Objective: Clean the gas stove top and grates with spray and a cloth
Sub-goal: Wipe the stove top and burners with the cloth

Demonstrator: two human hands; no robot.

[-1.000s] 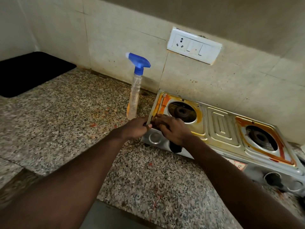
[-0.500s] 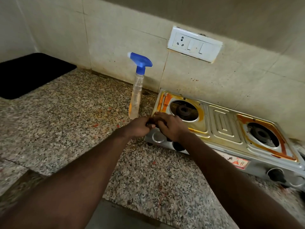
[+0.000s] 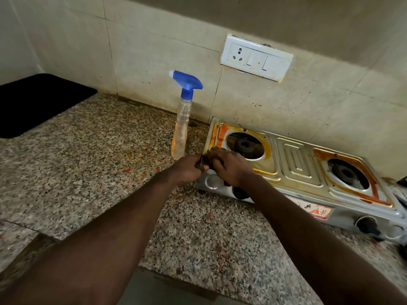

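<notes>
At the front left corner of the stove [image 3: 297, 164], the left hand [image 3: 187, 170] and right hand [image 3: 231, 167] both pinch a small dark thing [image 3: 204, 160]. The spray bottle [image 3: 181, 128] stands just beside. Best rub the orange stains [image 3: 220, 133] slowly, pressing firmly.

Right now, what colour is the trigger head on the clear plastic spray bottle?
Blue plastic trigger head, shown clearly in the head view.

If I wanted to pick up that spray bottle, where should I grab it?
Probably around the slim neck under the blue trigger head of the spray bottle, coming from the front: it stands upright, the wall is close behind, and the stove sits at its right.
</notes>
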